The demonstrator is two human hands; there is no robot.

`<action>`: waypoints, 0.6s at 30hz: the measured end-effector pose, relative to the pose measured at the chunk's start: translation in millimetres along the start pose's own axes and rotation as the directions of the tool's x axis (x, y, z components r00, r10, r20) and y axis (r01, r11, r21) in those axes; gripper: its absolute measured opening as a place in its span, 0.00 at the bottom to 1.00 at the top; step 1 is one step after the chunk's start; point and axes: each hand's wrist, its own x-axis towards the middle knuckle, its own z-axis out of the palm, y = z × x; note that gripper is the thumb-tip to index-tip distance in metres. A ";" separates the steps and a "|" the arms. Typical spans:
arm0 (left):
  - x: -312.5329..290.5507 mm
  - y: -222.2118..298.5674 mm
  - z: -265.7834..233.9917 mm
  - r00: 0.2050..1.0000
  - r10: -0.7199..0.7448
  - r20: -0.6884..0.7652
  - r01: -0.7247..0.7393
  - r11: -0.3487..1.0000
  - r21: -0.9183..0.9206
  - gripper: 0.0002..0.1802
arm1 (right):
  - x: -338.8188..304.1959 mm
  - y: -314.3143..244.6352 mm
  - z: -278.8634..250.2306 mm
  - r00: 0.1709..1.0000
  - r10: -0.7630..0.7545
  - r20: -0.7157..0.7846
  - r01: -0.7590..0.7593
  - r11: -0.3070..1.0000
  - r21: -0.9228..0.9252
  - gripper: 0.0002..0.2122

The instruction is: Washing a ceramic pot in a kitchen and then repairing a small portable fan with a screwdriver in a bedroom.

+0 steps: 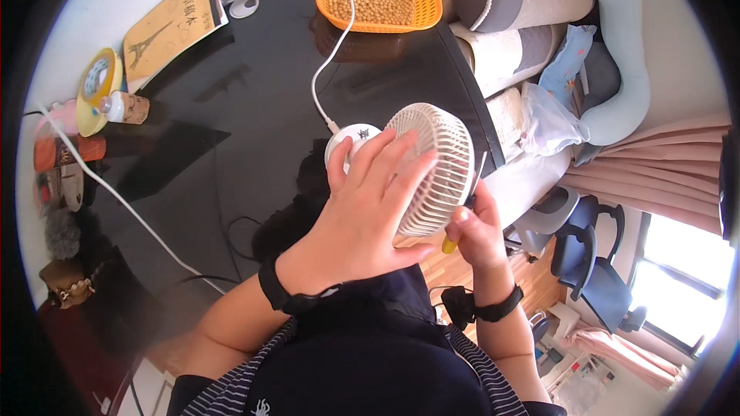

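Observation:
A small white desk fan stands near the right edge of the black table, its round wire grille facing right. My left hand holds it from the left, fingers spread over the grille and thumb stretched out beneath. Part of the fan's round white base shows behind my fingers, with a white cable plugged into it. My right hand is closed around a screwdriver with a yellow handle end. Its thin metal shaft points upward beside the grille's right side. Whether the tip touches the fan I cannot tell.
An orange plastic basket of round tan beans or nuts sits at the table's far edge. At left lie a notepad, yellow tape rolls and a cork-wrapped bottle. A sofa with cushions and an office chair are to the right.

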 end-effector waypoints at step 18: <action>-1.5 41.2 5.5 0.975 -0.180 -0.133 0.198 0.971 0.137 0.32 | -3.7 5.2 28.2 0.994 -0.102 0.045 0.108 0.982 -0.154 0.11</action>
